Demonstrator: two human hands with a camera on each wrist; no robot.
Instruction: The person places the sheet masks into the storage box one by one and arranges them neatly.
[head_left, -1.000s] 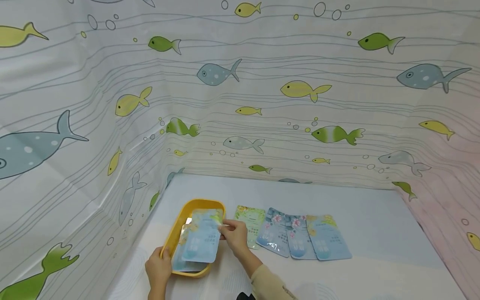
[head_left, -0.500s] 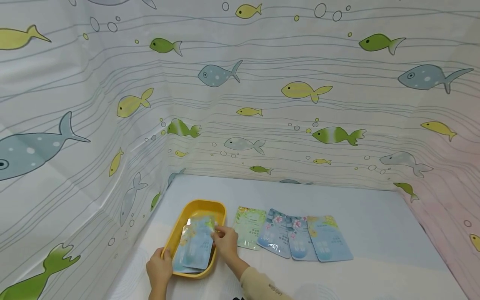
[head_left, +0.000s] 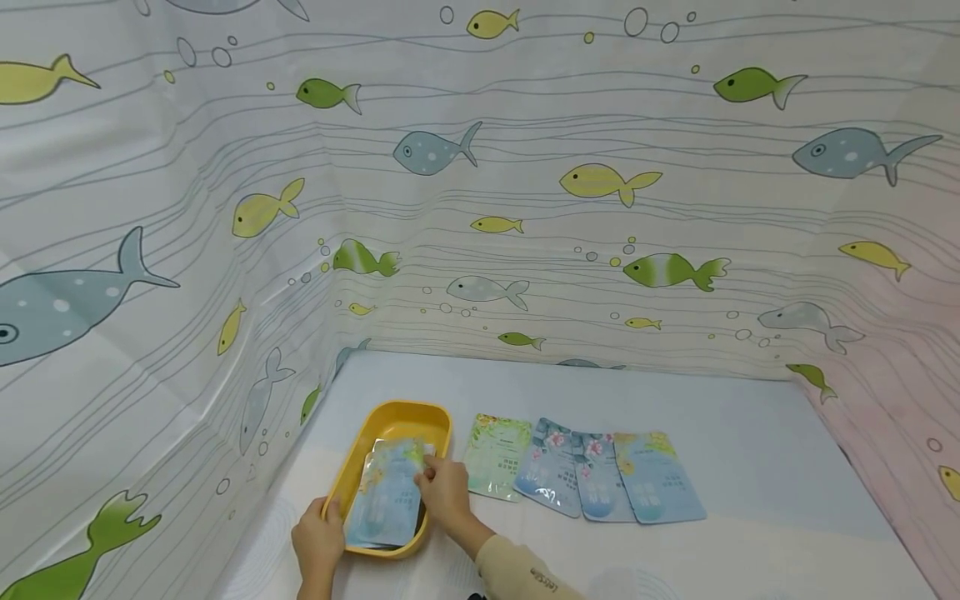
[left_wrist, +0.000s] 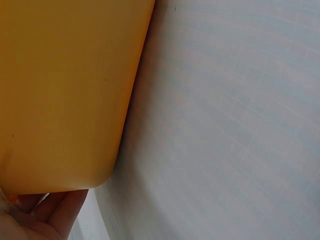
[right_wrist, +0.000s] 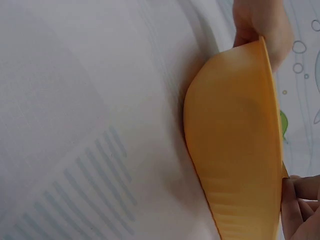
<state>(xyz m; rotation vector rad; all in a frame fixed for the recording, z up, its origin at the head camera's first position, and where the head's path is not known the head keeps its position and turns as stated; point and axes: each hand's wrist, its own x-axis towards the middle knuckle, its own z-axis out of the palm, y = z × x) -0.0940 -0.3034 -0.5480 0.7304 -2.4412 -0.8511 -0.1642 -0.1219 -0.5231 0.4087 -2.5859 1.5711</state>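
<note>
A yellow tray lies on the table, with light blue sachets overlapping inside it. My left hand grips the tray's near left edge, thumb over the rim; in the left wrist view its fingers curl beneath the yellow wall. My right hand is at the tray's right rim and pinches the right edge of the top blue sachet between thumb and fingers. The right wrist view shows the right hand at the rim, a thin edge of the sachet between its fingers; the rest is hidden behind the tray wall.
Right of the tray lies a green sachet. Beside it three bluish ones overlap in a row: a dark blue floral sachet, a lighter floral sachet and a blue sachet with yellow flowers. A fish-printed curtain surrounds the table.
My right hand has moved left and down, lowering the blue sachet from above the tray onto the one inside. My left hand stays on the rim.
</note>
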